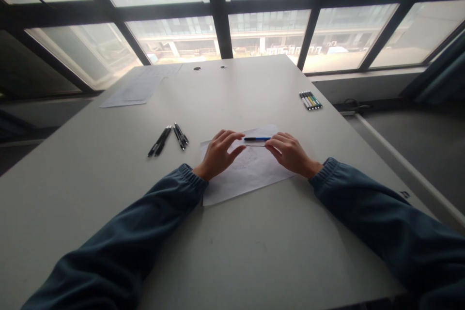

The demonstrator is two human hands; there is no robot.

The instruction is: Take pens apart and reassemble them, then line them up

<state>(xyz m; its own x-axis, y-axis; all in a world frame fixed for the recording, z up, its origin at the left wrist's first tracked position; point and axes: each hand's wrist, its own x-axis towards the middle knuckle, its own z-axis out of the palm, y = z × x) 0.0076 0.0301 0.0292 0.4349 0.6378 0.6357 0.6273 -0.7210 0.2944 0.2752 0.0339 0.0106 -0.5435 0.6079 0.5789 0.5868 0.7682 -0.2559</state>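
Observation:
Over a sheet of paper [250, 184] bearing a faint drawing, my right hand [288, 152] pinches one end of a thin dark rod [255, 145], which looks like a pen refill. The rod stretches level toward my left hand [221, 151]. That hand is open, thumb and fingers apart, with the thumb close to the rod's other end; I cannot tell if they touch. Just beyond the rod, a blue pen [259, 139] with a dark left end lies across the paper, its right end by my right fingers.
To the left lie two small groups of dark pens [159, 142] [180, 136]. Several pens with coloured barrels [310, 100] lie in a row near the right edge of the white table [232, 97]. Printed sheets [132, 86] rest at the far left, before the windows.

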